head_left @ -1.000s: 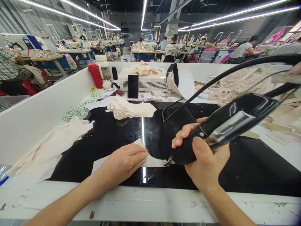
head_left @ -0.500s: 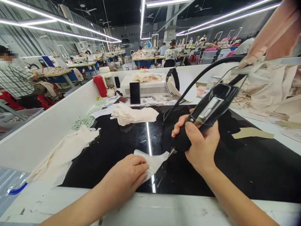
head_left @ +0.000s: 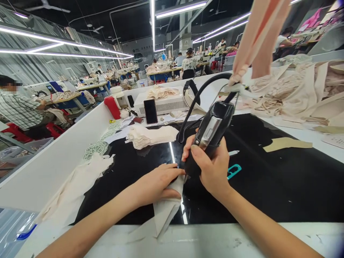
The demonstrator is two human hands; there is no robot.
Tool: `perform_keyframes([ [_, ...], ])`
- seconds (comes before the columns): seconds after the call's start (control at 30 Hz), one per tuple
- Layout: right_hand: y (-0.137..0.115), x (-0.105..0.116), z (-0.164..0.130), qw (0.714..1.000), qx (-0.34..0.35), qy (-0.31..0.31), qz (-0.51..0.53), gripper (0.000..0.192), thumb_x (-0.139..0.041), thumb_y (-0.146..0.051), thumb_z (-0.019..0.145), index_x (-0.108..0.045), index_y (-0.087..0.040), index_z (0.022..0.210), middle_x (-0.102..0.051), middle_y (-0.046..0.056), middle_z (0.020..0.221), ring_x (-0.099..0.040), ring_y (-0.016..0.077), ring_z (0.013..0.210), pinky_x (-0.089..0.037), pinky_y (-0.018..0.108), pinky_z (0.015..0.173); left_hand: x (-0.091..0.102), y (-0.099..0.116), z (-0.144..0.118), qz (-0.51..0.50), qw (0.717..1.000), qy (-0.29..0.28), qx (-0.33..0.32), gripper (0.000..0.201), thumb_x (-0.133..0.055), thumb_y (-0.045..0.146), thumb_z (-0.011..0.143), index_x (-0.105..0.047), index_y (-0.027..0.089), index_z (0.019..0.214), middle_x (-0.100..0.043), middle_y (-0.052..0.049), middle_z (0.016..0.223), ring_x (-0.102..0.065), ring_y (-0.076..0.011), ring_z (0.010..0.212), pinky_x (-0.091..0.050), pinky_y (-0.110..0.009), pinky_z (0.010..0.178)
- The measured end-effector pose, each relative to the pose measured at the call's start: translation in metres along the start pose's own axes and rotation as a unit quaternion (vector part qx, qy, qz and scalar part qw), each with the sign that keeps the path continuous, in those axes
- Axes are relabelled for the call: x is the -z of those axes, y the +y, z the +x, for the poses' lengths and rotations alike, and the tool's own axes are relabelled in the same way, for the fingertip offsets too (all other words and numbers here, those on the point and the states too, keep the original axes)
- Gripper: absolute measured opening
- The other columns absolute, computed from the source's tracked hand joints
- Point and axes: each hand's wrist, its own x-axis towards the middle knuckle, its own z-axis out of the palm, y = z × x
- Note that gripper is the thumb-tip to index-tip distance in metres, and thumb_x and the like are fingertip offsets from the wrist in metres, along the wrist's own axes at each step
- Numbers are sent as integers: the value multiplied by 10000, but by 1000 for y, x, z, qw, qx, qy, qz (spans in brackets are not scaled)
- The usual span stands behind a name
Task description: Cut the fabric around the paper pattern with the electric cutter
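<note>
My left hand (head_left: 158, 184) pins the cream fabric piece (head_left: 166, 208) flat at the black table's (head_left: 268, 186) six o'clock edge, my right hand (head_left: 212, 168) is clenched around the black handheld cutter (head_left: 209, 138), and its tip could nick my fingertips (head_left: 178, 171) if either slips.

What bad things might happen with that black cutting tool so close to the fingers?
The left hand presses the cream fabric piece right beside the tip of the black tool in the right hand, so a slip might hurt the fingertips. The tool's black cord loops over the table and might snag. The fabric overhangs the table edge and may shift.
</note>
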Motion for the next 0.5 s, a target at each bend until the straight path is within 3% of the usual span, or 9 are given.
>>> perform_keyframes([
  [0.2,4,-4,-1,1000,5,-14,-27,298,-889,-366,899,-633,-294,1034,-741,-77,840,-672,144,616,-625,306,596,1,-1,-4,10,998,-51,47,726,-945,442,1005,-623,230,1620,-638,-218,1703,-464,-426,1718,-377,-818,1351],
  [0.5,4,-6,-1,999,13,-12,-26,299,-894,-376,911,-636,-305,1043,-731,-68,853,-649,156,618,-606,327,588,4,-2,-9,19,996,-69,49,526,-913,416,1036,-691,266,1490,-693,-158,1661,-436,-422,1734,-337,-832,1360],
])
